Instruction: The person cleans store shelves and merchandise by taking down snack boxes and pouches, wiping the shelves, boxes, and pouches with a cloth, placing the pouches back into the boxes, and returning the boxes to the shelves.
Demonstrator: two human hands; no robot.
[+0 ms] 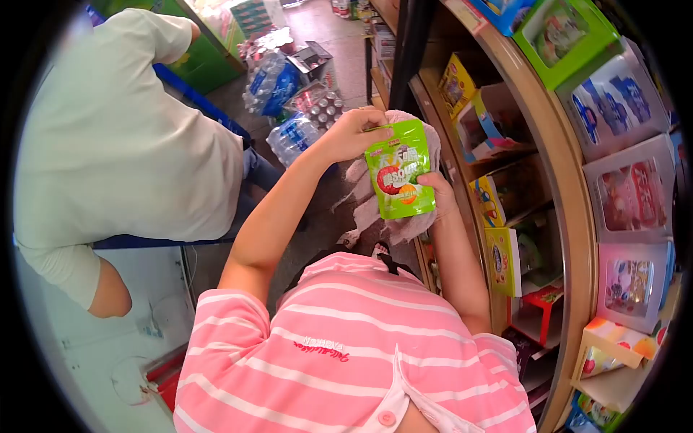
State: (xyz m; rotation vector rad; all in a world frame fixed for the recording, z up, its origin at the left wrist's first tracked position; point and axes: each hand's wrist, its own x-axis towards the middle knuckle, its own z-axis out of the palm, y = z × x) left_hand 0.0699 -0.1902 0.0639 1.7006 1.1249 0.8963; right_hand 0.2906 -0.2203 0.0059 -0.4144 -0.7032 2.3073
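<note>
Evidently a green pouch has both hands busy, just above the middle of the frame.
The left hand pinches its top left corner, fingers curled in; the right hand grips its right side, thumb on the front, though I can't make out the other fingers. A pinkish cloth hangs behind it. Boxed goods line the shelves at right, wrapped bottles lie at upper centre, and someone in a pale shirt fills the upper left.
</note>
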